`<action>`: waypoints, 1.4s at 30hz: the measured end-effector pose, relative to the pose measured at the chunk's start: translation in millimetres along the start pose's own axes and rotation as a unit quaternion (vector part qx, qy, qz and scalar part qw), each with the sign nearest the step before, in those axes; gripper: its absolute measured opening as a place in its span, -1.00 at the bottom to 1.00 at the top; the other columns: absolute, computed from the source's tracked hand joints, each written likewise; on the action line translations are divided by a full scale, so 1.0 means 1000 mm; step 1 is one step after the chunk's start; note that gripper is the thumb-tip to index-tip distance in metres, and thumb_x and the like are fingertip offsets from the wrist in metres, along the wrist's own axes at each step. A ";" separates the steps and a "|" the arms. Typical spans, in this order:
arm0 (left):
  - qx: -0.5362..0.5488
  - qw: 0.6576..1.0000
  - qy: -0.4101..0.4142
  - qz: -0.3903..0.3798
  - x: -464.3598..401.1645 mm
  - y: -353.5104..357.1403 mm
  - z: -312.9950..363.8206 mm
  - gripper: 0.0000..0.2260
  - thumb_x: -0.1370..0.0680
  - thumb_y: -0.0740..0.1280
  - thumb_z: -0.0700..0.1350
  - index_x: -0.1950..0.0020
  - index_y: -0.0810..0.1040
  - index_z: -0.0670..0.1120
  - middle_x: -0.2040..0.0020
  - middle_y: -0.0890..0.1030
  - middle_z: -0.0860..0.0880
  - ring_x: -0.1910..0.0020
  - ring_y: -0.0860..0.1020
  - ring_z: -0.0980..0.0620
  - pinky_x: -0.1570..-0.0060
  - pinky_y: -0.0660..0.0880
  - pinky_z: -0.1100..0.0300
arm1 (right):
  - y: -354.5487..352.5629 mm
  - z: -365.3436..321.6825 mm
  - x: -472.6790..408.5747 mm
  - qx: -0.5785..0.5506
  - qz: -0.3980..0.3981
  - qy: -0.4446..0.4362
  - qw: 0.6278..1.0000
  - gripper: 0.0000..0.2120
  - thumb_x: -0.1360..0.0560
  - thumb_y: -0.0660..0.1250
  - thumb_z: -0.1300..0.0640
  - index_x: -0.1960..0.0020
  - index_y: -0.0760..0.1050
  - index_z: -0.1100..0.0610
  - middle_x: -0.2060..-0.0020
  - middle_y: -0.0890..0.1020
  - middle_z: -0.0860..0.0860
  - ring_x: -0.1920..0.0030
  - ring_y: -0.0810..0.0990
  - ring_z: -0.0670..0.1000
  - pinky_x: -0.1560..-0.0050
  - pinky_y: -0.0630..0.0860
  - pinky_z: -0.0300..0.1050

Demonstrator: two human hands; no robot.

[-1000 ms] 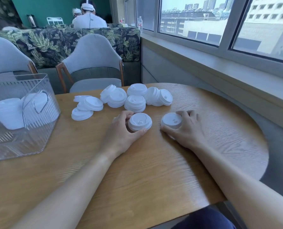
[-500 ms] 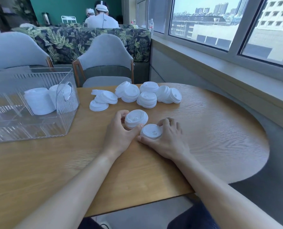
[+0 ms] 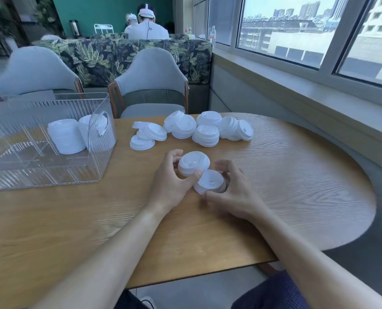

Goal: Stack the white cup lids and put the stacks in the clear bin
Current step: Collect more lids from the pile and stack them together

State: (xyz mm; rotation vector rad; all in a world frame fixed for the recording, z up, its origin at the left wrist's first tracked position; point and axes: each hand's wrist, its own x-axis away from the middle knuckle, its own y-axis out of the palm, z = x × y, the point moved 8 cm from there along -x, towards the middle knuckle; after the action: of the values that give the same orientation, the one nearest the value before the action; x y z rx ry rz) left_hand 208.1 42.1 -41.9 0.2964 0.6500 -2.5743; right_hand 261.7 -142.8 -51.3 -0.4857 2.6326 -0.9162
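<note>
- Looks like we're mid-stacking: the left hand [image 3: 174,181] has its fingers and thumb curled round a small stack of white lids [image 3: 193,163], lifted a bit off the wooden surface [image 3: 297,175] at centre frame.
- The right hand [image 3: 234,192] is wrapped around a second lid [image 3: 211,181], tilted, just below and to the right of the first one. The two touch or nearly touch at their rims; can't say for sure which.
- My guess is the next move is nesting one onto the other. That needs the rims lined up and both lids facing the same way, dome up, then a light press so they seat.
- Plenty left to do: a loose pile of lids [image 3: 192,130] sits further back, above centre, some already in short stacks, some leaning on their sides.
- The clear bin [image 3: 52,172] is at the left of the frame, with two stacks of lids [image 3: 66,137] already standing inside against its right end.
- So I'd call the job partway done; the stack in hand probably needs more lids before it goes in.
- Writing or brands: none I can read. The lids look plain white and the bin is just ribbed clear plastic with no label.
</note>
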 end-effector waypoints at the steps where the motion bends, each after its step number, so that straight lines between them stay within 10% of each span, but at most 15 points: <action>1: -0.003 1.000 0.001 -0.004 0.001 0.001 0.001 -0.35 -0.43 0.59 0.10 -0.43 0.40 0.05 -0.24 0.58 0.15 -0.23 0.54 0.21 -0.28 0.50 0.18 | 0.000 0.000 0.000 -0.002 0.000 -0.004 1.000 -0.17 -0.15 0.44 -0.28 -0.36 0.33 -0.10 -0.23 0.50 -0.22 -0.33 0.38 -0.09 -0.35 0.43 0.03; 11: -0.021 0.999 0.028 -0.038 0.005 0.007 0.009 -0.26 -0.43 0.59 0.09 -0.52 0.31 0.10 -0.22 0.58 0.19 -0.19 0.55 0.29 -0.23 0.48 0.30 | 0.002 -0.003 0.001 0.007 -0.003 -0.029 1.000 -0.10 -0.19 0.36 -0.33 -0.46 0.29 -0.03 -0.34 0.49 -0.14 -0.37 0.37 -0.10 -0.38 0.37 -0.01; 19: -0.066 0.992 0.062 -0.090 0.010 0.019 0.012 -0.18 -0.33 0.58 0.31 -0.48 0.29 0.20 -0.15 0.55 0.23 -0.16 0.52 0.24 -0.22 0.50 0.16 | -0.014 0.012 -0.004 -0.134 0.085 0.023 0.987 -0.63 -0.47 0.14 0.05 -0.20 0.57 -0.01 -0.10 0.66 -0.17 -0.17 0.57 -0.18 -0.27 0.49 -0.03; 36: -0.226 0.963 0.092 -0.115 0.010 0.027 0.014 -0.25 -0.30 0.35 0.49 -0.36 0.51 0.10 -0.18 0.50 0.16 -0.24 0.42 0.12 -0.30 0.40 0.07 | -0.005 0.000 -0.002 0.004 0.068 -0.005 0.998 -0.62 -0.50 0.11 -0.02 -0.10 0.66 -0.01 0.01 0.68 -0.17 -0.10 0.58 -0.03 -0.18 0.50 0.00; 42: -0.231 0.962 0.095 -0.113 0.010 0.027 0.016 -0.20 -0.26 0.24 0.57 -0.34 0.53 0.12 -0.18 0.51 0.17 -0.25 0.43 0.12 -0.30 0.38 0.09 | -0.003 -0.001 -0.003 0.036 0.072 -0.023 0.996 -0.66 -0.59 0.20 0.20 -0.29 0.61 0.12 -0.24 0.63 -0.04 -0.30 0.49 0.00 -0.35 0.38 -0.11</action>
State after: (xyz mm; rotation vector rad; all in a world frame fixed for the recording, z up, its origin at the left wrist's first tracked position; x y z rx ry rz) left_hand 210.9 8.9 -41.5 0.3262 1.3983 -2.5202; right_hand 264.4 -143.8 -48.0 -0.2912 2.5450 -0.9383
